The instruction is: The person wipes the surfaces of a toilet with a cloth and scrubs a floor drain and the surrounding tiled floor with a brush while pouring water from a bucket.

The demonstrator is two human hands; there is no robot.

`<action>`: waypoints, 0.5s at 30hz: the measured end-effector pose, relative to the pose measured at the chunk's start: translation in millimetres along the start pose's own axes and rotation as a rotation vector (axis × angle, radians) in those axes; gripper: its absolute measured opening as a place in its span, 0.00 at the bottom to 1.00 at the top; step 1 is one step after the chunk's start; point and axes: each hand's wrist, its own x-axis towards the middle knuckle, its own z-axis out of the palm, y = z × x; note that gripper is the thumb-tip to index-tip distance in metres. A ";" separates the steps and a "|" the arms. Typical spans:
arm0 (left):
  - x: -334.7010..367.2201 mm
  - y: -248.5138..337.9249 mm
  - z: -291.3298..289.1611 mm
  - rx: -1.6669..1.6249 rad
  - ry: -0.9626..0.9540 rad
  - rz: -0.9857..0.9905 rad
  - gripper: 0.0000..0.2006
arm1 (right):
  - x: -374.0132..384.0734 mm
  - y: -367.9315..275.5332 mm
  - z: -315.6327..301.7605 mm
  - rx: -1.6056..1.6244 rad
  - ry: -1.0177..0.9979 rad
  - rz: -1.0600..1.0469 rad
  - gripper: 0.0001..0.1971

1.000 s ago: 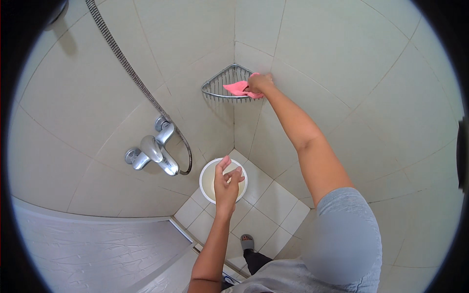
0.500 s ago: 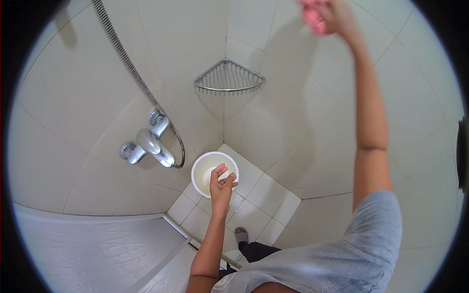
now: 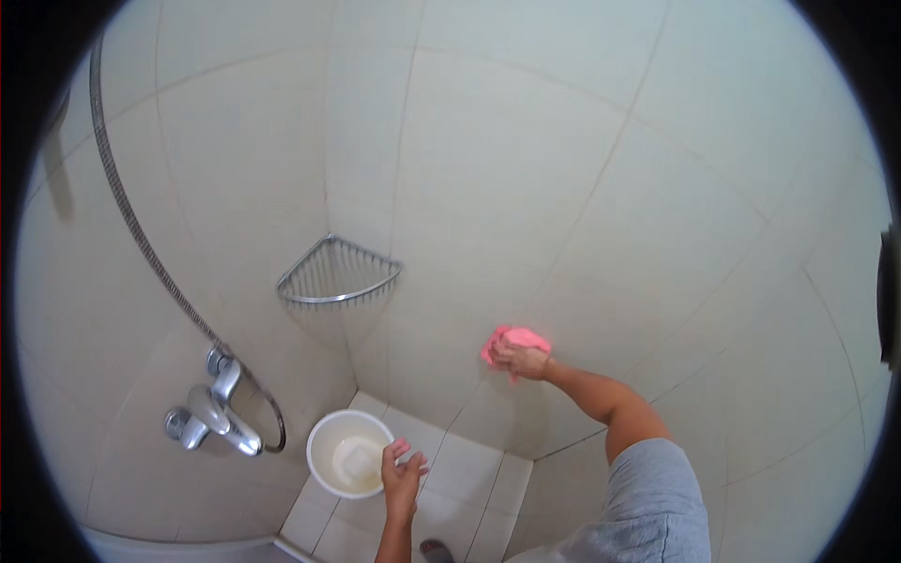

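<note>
A crumpled pink cloth (image 3: 527,341) is pressed flat against the light tiled wall (image 3: 526,206) under my right hand (image 3: 519,360). The fingers of that hand lie over the cloth, and my arm reaches across from the lower right. My left hand (image 3: 402,477) hangs in the air with fingers curled but apart, holding nothing. It is nearest to a round white bucket (image 3: 322,479) on the floor, overlapping its right rim in view. A pale, shallow liquid seems to lie in the bucket.
A chrome wire corner shelf (image 3: 340,298) is fixed where two walls meet. To its left are a chrome mixer tap (image 3: 214,411) and a ribbed metal shower hose (image 3: 141,235). Below, a slippered foot (image 3: 436,550) stands on white floor tiles (image 3: 457,466). A tray-like white edge (image 3: 188,552) runs along the lower left.
My right hand has come down with the pink cloth, from high on the right wall to its lower part. The view has tilted up and rightward. My left hand stays beside the bucket.
</note>
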 end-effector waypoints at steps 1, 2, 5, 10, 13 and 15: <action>2.1 -0.5 4.9 -0.001 -0.013 -0.001 0.20 | -15.5 0.9 6.7 -0.170 -0.067 -0.117 0.13; 1.2 0.5 3.7 0.014 -0.012 -0.007 0.20 | -12.8 15.1 -10.0 -0.208 -0.082 -0.141 0.17; 0.5 2.9 2.4 0.054 -0.025 -0.012 0.20 | 5.8 125.4 -106.1 0.253 0.290 0.248 0.15; -8.1 17.8 52.0 0.022 -0.176 0.003 0.19 | -98.1 374.8 -403.4 -0.629 0.886 0.654 0.16; -12.6 13.8 80.5 -0.011 -0.243 -0.035 0.20 | -156.7 391.2 -420.9 -0.997 0.781 1.063 0.19; -17.6 6.1 95.6 -0.015 -0.302 -0.042 0.19 | -168.6 370.7 -356.7 -0.972 0.676 1.145 0.22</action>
